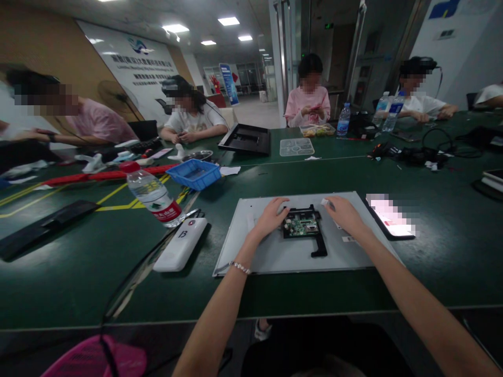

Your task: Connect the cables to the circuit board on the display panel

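A flat light-grey panel (271, 256) lies on the green table in front of me. On its middle sits a black bracket frame (320, 245) around a green circuit board (301, 225). My left hand (271, 218) rests at the bracket's left side, fingers stretched forward and thumb near its upper left corner; whether it touches the frame is unclear. Over the panel's right half, my right hand (346, 213) pinches a small white piece (324, 202) between thumb and fingers, just right of the bracket's top. What that piece is, I cannot make out.
Right of the panel lies a lit phone (393, 220). To the left are a white power bank (183, 245), a tilted-looking water bottle (153, 196) and a blue basket (195, 175). A black casing (247, 140) lies farther back. Several people sit around the table.
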Demonstrator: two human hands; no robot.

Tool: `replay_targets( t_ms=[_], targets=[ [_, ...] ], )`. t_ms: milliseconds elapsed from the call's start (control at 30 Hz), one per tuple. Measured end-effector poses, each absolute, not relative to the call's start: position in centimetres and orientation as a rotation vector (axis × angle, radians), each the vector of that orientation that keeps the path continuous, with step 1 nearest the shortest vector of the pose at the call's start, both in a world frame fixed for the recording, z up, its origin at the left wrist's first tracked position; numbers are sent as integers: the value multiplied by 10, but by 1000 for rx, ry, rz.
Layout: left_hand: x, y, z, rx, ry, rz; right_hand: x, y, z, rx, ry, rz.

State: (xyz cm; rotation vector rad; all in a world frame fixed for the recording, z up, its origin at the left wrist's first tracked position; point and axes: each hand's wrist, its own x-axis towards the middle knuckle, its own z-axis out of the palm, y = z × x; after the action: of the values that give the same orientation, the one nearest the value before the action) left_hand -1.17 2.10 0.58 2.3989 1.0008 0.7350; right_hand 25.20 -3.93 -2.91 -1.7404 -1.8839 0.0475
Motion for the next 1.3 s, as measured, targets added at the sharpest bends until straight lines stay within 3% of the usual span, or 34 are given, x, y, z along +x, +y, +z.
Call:
replay_targets(
  t_ms=[233, 433, 700, 1033, 1300],
  targets=[
    [-30, 13, 19, 2318, 785, 327, 251, -36, -29, -1695, -1902, 7],
    [-36, 14, 20, 2274, 759, 211, 249, -31, -29, -1782, -1964, -18],
    [-36, 13, 21, 2283, 747, 201, 245, -32, -21, -1887, -1935, -51],
    [-36, 14, 18, 2320, 743, 274, 211, -22, -13, -1487, -2115, -45],
    [-36, 14, 16, 2331, 774, 245, 204, -24, -12, -1476, -2275, -72]
  ],
)
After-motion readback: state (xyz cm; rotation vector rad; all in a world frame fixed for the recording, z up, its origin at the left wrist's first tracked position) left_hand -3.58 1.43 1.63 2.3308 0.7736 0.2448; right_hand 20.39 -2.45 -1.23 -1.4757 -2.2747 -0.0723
